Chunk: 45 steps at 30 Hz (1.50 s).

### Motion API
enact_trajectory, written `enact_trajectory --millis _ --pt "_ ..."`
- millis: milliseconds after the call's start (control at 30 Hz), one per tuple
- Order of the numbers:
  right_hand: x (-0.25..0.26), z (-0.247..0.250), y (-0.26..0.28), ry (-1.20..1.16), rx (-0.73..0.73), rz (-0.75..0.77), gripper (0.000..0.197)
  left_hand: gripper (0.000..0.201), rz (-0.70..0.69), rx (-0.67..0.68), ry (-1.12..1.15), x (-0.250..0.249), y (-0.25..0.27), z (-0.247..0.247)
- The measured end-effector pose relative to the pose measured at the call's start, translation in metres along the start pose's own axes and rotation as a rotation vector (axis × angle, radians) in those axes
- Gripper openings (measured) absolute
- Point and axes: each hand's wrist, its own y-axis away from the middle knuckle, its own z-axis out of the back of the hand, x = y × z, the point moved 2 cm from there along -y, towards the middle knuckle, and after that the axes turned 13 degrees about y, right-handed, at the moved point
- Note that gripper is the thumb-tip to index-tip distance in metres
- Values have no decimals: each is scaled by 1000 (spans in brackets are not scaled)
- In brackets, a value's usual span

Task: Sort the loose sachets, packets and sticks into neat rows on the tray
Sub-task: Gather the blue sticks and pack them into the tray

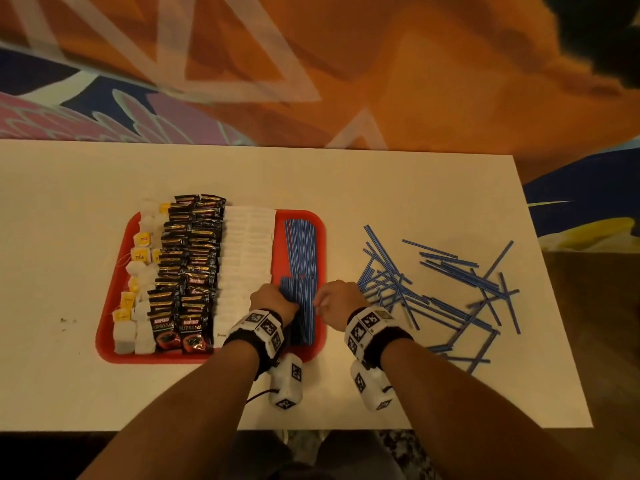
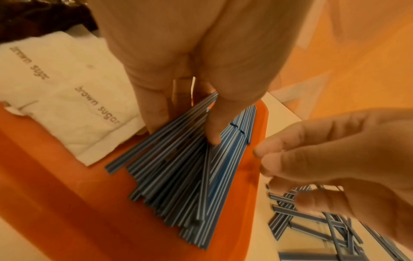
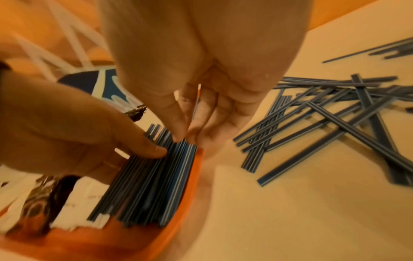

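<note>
A red tray (image 1: pixel 110 327) holds rows of tea bags (image 1: pixel 138 258), black coffee packets (image 1: pixel 187 265), white brown sugar sachets (image 1: pixel 246 244) and blue sticks (image 1: pixel 299 244). My left hand (image 2: pixel 185 127) presses straight fingers and thumb down on the near bundle of blue sticks (image 2: pixel 178 176) at the tray's right side. My right hand (image 3: pixel 188 139) has its fingertips against the right edge of that bundle, by the tray rim (image 3: pixel 190 185), and holds nothing. Loose blue sticks (image 1: pixel 436 292) lie criss-crossed on the table right of the tray.
The white table (image 1: pixel 69 209) ends in a near edge just below my forearms and a right edge past the loose sticks. An orange patterned wall (image 1: pixel 381 81) stands behind it. Both wrists carry marker-covered camera bands.
</note>
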Motion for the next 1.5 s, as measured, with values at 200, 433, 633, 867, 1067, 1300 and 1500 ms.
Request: enact_trajectory --millis 200,433,633,867,1067,1300,1500 --pt "15 -13 -1 268 -82 201 22 24 -82 -33 -10 5 0 -2" --pt "18 -40 2 517 -146 338 43 15 -156 -80 -4 11 3 1" --pt "17 -41 6 580 -178 361 53 24 -301 -66 -99 15 5 5" --pt "17 -41 5 621 -179 363 59 32 -556 -45 -467 15 -2 12" --pt "18 -40 5 674 -145 376 58 51 -705 0 -754 19 -3 15" --pt "15 -37 6 657 -129 368 58 53 -784 57 -741 27 -1 12" --pt "-11 -16 17 408 -210 224 45 34 -948 75 -601 -8 16 -14"
